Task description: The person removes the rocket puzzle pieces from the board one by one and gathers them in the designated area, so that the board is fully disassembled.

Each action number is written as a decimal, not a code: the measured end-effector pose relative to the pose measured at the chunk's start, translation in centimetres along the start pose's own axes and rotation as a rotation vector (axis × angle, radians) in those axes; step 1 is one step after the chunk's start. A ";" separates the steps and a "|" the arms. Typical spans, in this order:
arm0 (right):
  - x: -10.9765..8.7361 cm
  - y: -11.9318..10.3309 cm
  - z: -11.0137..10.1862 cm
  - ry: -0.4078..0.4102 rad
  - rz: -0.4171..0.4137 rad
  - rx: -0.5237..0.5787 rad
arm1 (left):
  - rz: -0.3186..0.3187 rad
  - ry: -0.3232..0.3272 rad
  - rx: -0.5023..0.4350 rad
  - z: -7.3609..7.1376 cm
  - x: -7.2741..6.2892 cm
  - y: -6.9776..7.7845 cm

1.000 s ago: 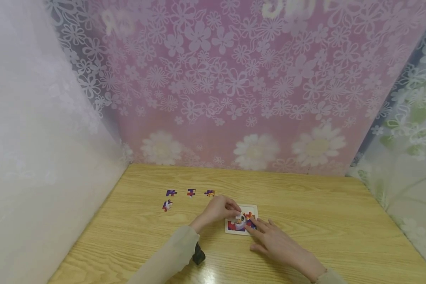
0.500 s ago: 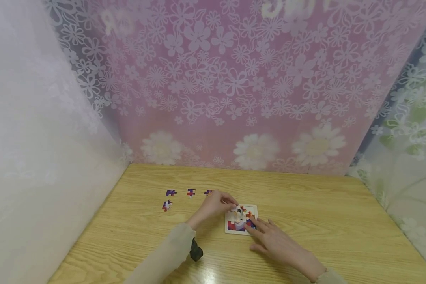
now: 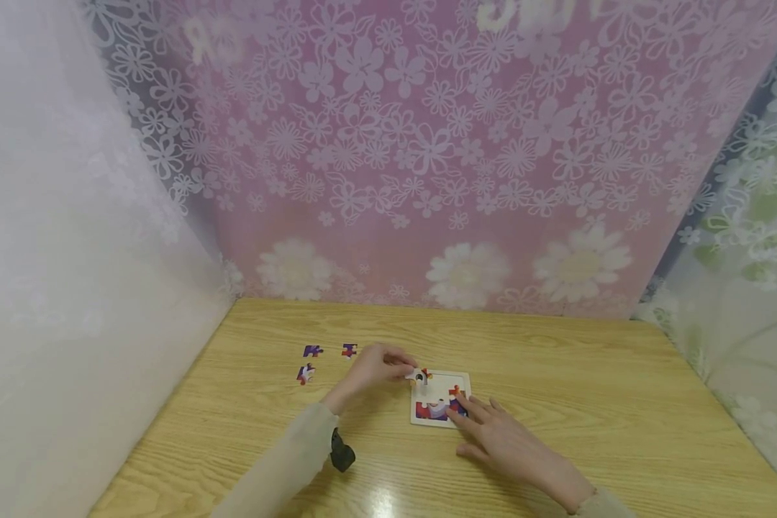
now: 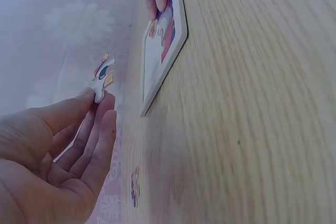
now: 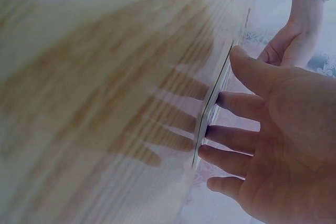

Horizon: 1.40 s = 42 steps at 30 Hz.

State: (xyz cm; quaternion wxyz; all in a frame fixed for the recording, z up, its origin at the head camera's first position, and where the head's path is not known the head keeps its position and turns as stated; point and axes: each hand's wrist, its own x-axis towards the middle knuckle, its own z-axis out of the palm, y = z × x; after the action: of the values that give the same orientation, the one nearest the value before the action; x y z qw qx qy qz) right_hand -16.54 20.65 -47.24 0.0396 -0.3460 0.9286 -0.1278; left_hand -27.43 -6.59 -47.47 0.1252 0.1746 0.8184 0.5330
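My left hand (image 3: 377, 368) pinches a jigsaw piece (image 4: 104, 72) between thumb and fingertips. The piece shows a painted eye on white with orange bits, and it is raised over the left back part of a square puzzle tray (image 3: 414, 419). Fitted pieces (image 3: 432, 411) in red, purple and white line the tray's near side, while its pale base shows farther back. My right hand (image 3: 510, 444) lies at the tray's right side with fairly straight fingers, the fingertips on the pieces and frame there. Those fingertips partly cover the right-hand pieces.
Three loose jigsaw pieces lie on the wooden table (image 3: 557, 374) to the left: a purple one (image 3: 312, 351), a red and purple one (image 3: 349, 350), and a white and purple one (image 3: 306, 374). Flowered curtains (image 3: 427, 180) stand behind the table and along both sides.
My left hand has lifted the eye piece out from the middle of the tray and moved left and back with it, baring the base and covering one loose piece. My right hand stays put.
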 end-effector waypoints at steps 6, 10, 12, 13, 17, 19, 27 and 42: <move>0.0 0.1 0.2 0.015 -0.011 -0.015 | 0.001 0.007 0.009 -1.5 -0.3 -1.1; 0.1 0.1 0.3 0.022 -0.016 -0.024 | -0.015 0.030 0.042 -2.5 -0.6 -1.6; 0.1 0.1 0.3 0.021 -0.014 -0.025 | -0.028 0.043 0.046 -3.0 -0.9 -1.7; 0.1 0.1 0.3 0.022 -0.014 -0.025 | -0.033 0.048 0.053 -3.3 -1.1 -1.7; 0.0 0.1 0.3 0.023 -0.017 -0.023 | -0.033 0.075 0.076 -4.6 -1.7 -2.1; 0.0 0.0 0.2 0.020 -0.018 -0.016 | -0.034 0.085 0.076 -5.3 -2.1 -2.3; 0.0 0.0 0.1 0.026 -0.018 -0.019 | -0.073 0.166 0.086 -7.7 -3.6 -3.2; -0.1 0.0 0.2 0.037 -0.031 -0.022 | -0.150 0.144 0.160 -9.6 -4.7 -4.9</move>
State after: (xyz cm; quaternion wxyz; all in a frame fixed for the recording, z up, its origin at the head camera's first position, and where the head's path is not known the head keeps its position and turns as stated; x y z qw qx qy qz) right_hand -16.44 20.71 -47.43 0.0165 -0.3582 0.9252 -0.1246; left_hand -27.64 -18.35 -47.99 0.0916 0.0836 0.8758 0.4665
